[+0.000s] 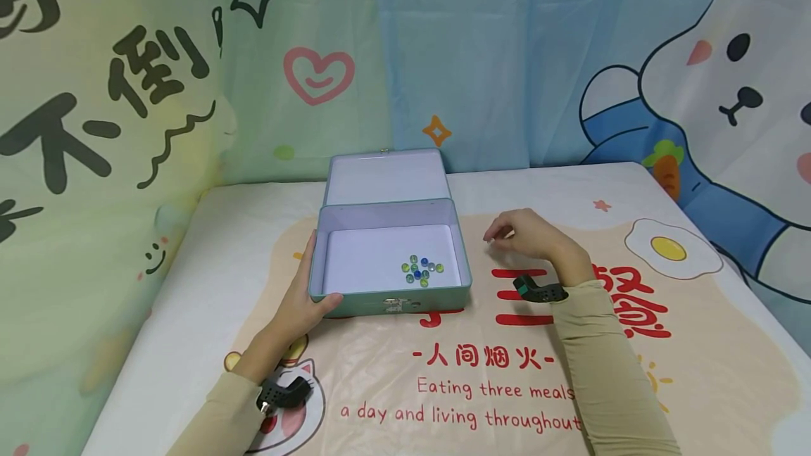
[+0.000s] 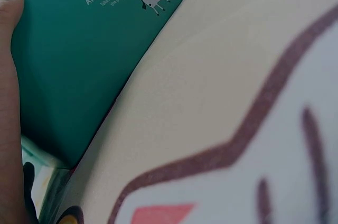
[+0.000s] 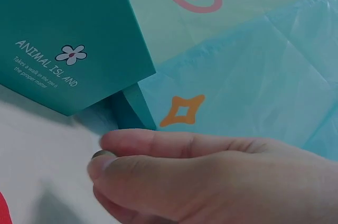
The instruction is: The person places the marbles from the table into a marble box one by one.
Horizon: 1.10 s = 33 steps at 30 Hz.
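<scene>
A green tin box (image 1: 393, 301) with a pale inside stands on the table, its hinged lid (image 1: 386, 178) tipped back. Several green and blue glass marbles (image 1: 424, 279) lie in the front right part of its floor. My left hand (image 1: 303, 305) holds the box at its left side, thumb over the front corner; the left wrist view shows the thumb (image 2: 10, 12) against the green wall. To the right of the box, above the table, my right hand (image 1: 532, 236) pinches a small dark round thing, seemingly a marble (image 3: 104, 154), mostly hidden by thumb and finger.
A printed cloth (image 1: 481, 371) with red lettering covers the table. Behind it hangs a cartoon-printed curtain (image 1: 481, 55), close behind the raised lid. Black bands (image 1: 538, 290) sit on both wrists.
</scene>
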{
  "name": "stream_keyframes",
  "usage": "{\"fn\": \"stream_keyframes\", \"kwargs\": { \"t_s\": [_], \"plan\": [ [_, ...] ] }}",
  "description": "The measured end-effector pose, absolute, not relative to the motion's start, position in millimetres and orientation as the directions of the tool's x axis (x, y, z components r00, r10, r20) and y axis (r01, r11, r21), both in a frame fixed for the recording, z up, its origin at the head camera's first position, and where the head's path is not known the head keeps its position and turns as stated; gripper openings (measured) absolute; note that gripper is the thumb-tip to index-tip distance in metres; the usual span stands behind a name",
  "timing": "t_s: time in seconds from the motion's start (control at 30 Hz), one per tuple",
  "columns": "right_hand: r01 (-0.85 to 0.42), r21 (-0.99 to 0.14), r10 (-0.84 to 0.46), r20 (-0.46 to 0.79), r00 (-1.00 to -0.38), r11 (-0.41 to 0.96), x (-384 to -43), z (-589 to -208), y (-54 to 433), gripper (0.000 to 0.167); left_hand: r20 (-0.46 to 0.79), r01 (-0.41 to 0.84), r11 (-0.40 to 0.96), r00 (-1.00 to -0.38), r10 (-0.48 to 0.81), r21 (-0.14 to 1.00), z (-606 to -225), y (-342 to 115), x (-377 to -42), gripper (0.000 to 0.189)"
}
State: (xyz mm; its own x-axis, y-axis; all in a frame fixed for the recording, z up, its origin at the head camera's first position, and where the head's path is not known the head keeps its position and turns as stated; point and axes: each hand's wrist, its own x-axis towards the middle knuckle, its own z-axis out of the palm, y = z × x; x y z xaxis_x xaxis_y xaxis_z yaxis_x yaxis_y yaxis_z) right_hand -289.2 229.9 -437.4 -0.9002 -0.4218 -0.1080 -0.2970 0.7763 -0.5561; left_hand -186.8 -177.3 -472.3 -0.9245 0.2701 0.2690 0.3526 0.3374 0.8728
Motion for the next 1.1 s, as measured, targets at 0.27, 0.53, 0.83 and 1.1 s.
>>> {"fn": "stream_keyframes", "kwargs": {
  "t_s": [0.27, 0.53, 0.83, 1.1],
  "plan": [
    [-0.308, -0.565, -0.410, -0.060, -0.910, 0.765, -292.2, -438.6, 228.8, 0.018, 0.277, 0.358, 0.321, -0.922, 0.271, 0.877, -472.9, -177.4, -187.1, 0.111],
    [-0.314, -0.578, -0.405, -0.032, -0.914, 0.753, -293.2, -437.4, 225.6, 0.019, 0.269, 0.352, 0.334, -0.925, 0.269, 0.874, -472.0, -177.4, -186.4, 0.110],
    [-0.325, -0.575, -0.406, -0.013, -0.914, 0.750, -292.5, -434.5, 222.0, 0.021, 0.283, 0.367, 0.338, -0.920, 0.272, 0.866, -469.8, -176.7, -186.1, 0.111],
    [-0.351, -0.573, -0.407, 0.034, -0.913, 0.741, -291.9, -433.5, 219.8, 0.025, 0.284, 0.367, 0.335, -0.920, 0.271, 0.868, -468.8, -176.6, -185.7, 0.111]
  ]
}}
